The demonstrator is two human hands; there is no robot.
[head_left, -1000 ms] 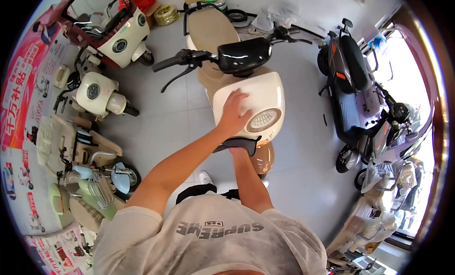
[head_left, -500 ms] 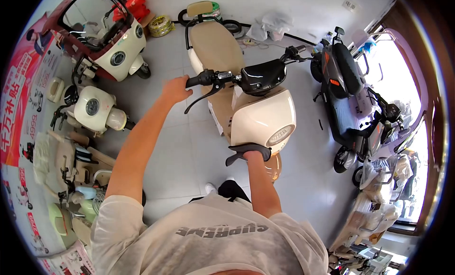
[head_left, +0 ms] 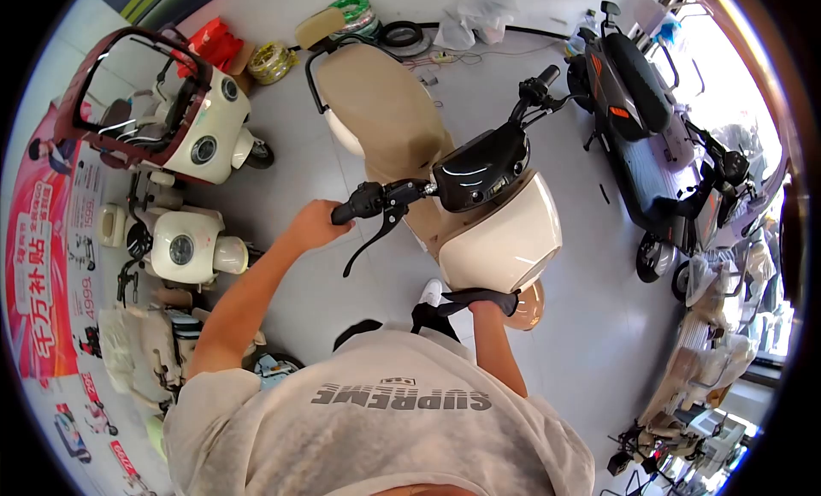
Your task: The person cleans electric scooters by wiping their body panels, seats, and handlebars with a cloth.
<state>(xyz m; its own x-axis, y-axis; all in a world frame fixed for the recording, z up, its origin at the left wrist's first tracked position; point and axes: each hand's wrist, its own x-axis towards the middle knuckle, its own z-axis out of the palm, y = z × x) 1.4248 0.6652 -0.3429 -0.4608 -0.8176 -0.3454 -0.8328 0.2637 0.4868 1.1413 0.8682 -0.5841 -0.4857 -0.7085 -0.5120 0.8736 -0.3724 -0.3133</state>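
Observation:
A cream electric scooter with a tan seat [head_left: 376, 90] stands before me, its cream front panel [head_left: 500, 235] turned toward my right side. My left hand [head_left: 321, 225] is closed around the end of the near black handlebar grip [head_left: 363, 203], beside the brake lever [head_left: 368, 244]. Low at the scooter's front, my right hand [head_left: 487, 307] grips a curved black part [head_left: 462, 299], its fingers mostly hidden underneath. Near that hand shows a shiny tan front fender [head_left: 528, 308]. The black dash cover [head_left: 483, 167] lies between the two handlebar ends.
A maroon and cream enclosed vehicle [head_left: 205, 124] and a cream scooter [head_left: 184, 248] stand at left. A dark scooter [head_left: 629, 154] is parked at right. Tyres [head_left: 406, 36] and plastic bags [head_left: 479, 17] lie along the back wall. A red poster [head_left: 38, 274] covers the left side.
My view has shifted. The scooter's handlebar slants more steeply, and its near grip sits lower in view. Both hands have moved down with the scooter, keeping their holds.

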